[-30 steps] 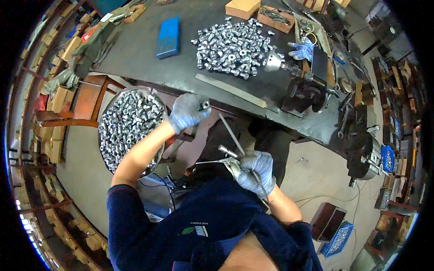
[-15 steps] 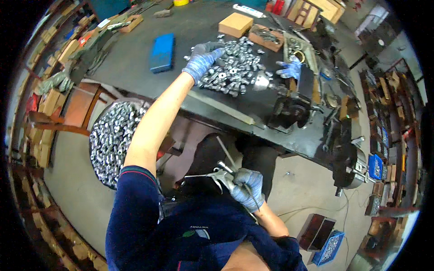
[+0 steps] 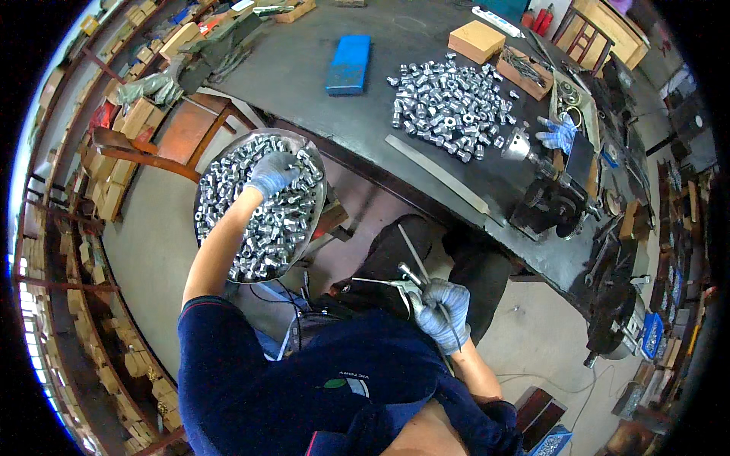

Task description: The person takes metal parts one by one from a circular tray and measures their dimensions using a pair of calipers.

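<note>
My gloved left hand (image 3: 275, 173) is down on the heap of small silver metal fittings (image 3: 266, 235) in a round metal pan (image 3: 322, 182) at the left. Its fingers are curled together among the fittings, and what they hold is hidden. In front of my lap, my gloved right hand (image 3: 445, 311) is closed around a silver hand tool (image 3: 408, 289) that looks like an air blow gun, its thin nozzle pointing left. A short metal cylinder (image 3: 411, 272) and a long thin rod (image 3: 413, 249) show by the same hand; how they join the tool I cannot tell.
On the dark workbench (image 3: 304, 114) lies another pile of fittings (image 3: 449, 106), beside a blue box (image 3: 349, 65) and a yellow block (image 3: 477, 41). A flat metal bar (image 3: 437, 173) lies along the front edge. Right of the pile stands a chucked machine (image 3: 551, 201). A wooden chair (image 3: 182, 137) is behind the pan.
My left hand has gone from the fittings pile on the bench to the pan at the left. My right hand still grips the tool. The whole view has swung left.
</note>
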The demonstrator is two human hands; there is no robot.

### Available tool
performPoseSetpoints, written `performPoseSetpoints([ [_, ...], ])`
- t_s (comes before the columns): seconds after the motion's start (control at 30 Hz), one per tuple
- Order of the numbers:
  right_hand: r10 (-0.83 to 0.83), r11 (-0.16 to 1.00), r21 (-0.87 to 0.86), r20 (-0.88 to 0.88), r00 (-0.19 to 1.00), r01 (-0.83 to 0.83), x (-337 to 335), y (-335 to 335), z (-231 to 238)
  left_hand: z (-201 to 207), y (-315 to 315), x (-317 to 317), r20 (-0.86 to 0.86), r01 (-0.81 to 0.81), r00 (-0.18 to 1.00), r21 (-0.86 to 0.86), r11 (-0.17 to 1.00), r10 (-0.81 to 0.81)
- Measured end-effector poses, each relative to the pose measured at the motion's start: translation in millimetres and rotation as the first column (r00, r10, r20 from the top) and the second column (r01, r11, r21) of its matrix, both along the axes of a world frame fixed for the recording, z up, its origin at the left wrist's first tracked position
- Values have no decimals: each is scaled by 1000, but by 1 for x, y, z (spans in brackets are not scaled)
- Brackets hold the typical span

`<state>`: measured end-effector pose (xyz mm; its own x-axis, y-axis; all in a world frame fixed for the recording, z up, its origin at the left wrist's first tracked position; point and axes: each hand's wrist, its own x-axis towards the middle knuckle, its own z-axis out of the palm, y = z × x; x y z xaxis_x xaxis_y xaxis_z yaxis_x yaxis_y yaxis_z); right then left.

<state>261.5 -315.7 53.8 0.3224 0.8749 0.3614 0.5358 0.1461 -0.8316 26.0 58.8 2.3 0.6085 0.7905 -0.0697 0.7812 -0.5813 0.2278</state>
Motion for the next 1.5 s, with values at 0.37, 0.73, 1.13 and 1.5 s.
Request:
performPoseSetpoints([
  [0.37, 1, 1000, 17, -57, 998, 0, -6, -8, -4, -12, 15, 40, -365, 37, 931, 2, 999, -34],
  [0.73, -29, 999, -35, -37, 999, 27, -4, -14, 0, 16, -1, 30, -49, -156, 987, -19, 988, 155],
  [1.13, -31, 999, -40, 50, 998, 33, 0, -3, 9, 47, -194, 77, 498, 669, 600, -742, -50, 626],
  [1.5, -27, 994, -100, 107, 994, 37, 9, -5, 7, 32, -230, 88, 335, 405, 665, -913, 55, 668],
])
